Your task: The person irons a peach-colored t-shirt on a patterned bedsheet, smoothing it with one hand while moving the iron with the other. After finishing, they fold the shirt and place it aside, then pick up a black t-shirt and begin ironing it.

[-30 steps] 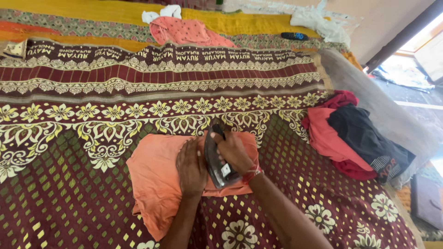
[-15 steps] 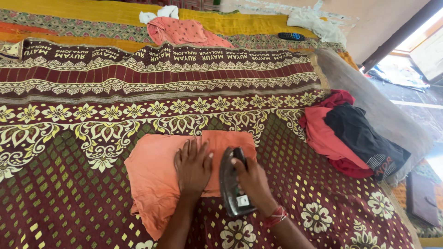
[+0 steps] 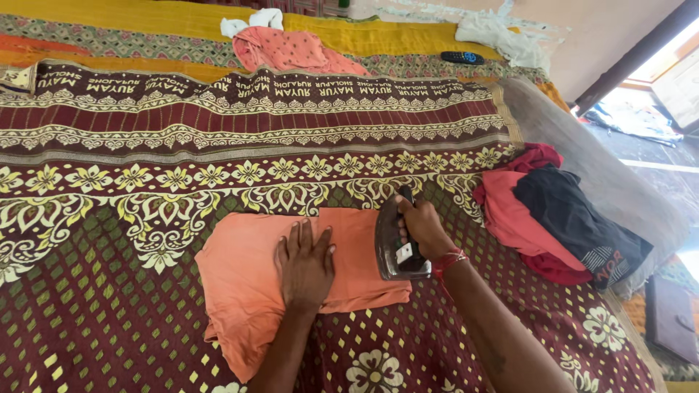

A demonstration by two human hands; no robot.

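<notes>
My right hand [image 3: 421,227] grips the iron [image 3: 397,244], now shifted to the orange garment's [image 3: 247,273] right edge (that side pressed); my left hand [image 3: 306,263] rests flat, pinning it on the patterned spread [image 3: 109,291].

- A maroon woven bedspread [image 3: 182,131] with yellow flower borders and a diamond pattern covers the bed.
- A yellow cloth strip [image 3: 131,14] lies along the far edge.
- A crumpled pink dotted garment [image 3: 291,51] sits at the far side, with a small white cloth [image 3: 251,20] touching its top.
- A black remote control [image 3: 463,57] lies near a heap of white fabric [image 3: 502,33] at the far right.
- A pile of clothes rests at the right edge: a pink garment [image 3: 513,218], a dark red one [image 3: 539,154] beneath it, and a black garment [image 3: 575,218] on top.
- A grey bolster [image 3: 582,145] runs along the bed's right side.
</notes>
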